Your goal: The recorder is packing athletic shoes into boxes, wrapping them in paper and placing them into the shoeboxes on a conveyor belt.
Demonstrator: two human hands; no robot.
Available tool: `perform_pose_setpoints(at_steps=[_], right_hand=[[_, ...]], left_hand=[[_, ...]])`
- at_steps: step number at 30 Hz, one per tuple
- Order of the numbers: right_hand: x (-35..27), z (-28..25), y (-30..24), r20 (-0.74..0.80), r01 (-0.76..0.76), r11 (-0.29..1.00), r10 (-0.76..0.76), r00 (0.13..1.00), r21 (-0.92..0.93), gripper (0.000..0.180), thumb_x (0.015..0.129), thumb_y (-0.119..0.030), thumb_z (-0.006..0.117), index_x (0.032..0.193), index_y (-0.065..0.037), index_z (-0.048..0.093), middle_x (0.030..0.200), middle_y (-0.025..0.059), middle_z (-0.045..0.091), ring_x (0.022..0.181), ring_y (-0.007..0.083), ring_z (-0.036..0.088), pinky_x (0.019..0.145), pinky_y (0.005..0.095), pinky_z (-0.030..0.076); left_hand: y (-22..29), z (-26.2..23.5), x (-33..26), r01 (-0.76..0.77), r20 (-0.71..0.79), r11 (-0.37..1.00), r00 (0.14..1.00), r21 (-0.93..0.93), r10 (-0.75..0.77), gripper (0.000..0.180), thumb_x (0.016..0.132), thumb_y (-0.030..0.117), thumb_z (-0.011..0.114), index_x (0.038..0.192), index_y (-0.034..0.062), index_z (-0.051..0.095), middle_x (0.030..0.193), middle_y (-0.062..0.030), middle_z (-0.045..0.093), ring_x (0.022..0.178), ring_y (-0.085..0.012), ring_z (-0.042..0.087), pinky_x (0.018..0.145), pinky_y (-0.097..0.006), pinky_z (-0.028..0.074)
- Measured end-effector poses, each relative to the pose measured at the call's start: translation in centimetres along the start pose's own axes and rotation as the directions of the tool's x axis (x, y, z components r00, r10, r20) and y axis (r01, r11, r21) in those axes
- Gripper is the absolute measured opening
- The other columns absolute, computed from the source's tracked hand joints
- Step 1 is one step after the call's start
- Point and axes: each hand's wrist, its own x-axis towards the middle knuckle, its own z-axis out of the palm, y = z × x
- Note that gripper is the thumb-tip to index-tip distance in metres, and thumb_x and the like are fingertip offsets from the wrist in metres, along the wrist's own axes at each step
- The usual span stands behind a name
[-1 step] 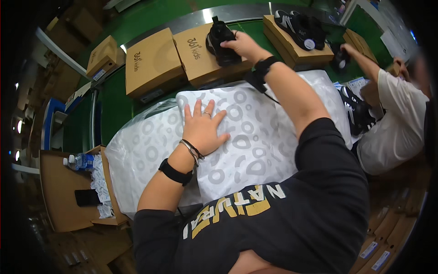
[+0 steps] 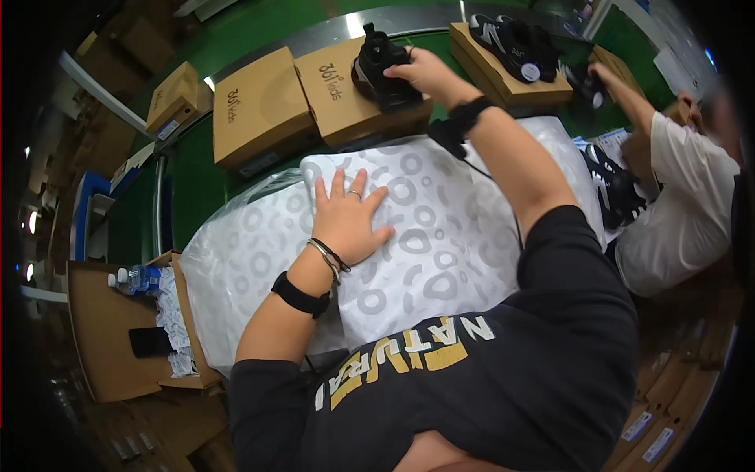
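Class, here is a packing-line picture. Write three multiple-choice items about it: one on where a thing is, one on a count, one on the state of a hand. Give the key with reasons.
1. Where is the black shoe that the right hand touches?
A. on a closed brown box
B. on the patterned paper
C. on the floor

2. How many closed brown boxes lie side by side to the left of that shoe's box on the green belt?
A. none
B. two
C. five

3. How is the left hand?
A. clenched in a fist
B. holding a bottle
C. spread flat on the patterned paper

Key: 1 A, the shoe sits on the box lid. 2 B, one large and one small. 3 C, fingers splayed, palm down.
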Motion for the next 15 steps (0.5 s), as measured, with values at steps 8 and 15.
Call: perform_pose_setpoints(at_steps=[8,15], right_hand=[[-24.9,-1.3,-14.8,0.379,0.565,0.535,-0.425,0.822,-0.628,0.021,0.061,-0.015,0.066,0.076,-0.006,0.054,0.121,0.0150,0.044,0.109,0.0334,0.043,0.093,0.0441,0.031],[-28.0,-0.8,-5.5,0.125,0.365,0.784,-0.352,0.928,-0.502,0.022,0.066,-0.009,0.065,0.088,-0.010,0.062,0.092,0.0075,0.057,0.084,0.0247,0.053,0.076,0.0337,0.043]], left_hand=[[-1.2,0.9,1.2,-0.036,-0.140,0.998,0.989,0.047,0.042,0.049,0.077,0.028,0.049,0.122,0.0097,0.043,0.130,-0.0147,0.037,0.121,-0.0403,0.027,0.098,-0.057,0.014],[-0.9,1.7,1.5,-0.023,-0.121,0.999,0.992,0.040,0.028,0.050,0.076,0.029,0.048,0.120,0.0069,0.045,0.130,-0.0152,0.038,0.122,-0.0371,0.028,0.099,-0.056,0.013]])
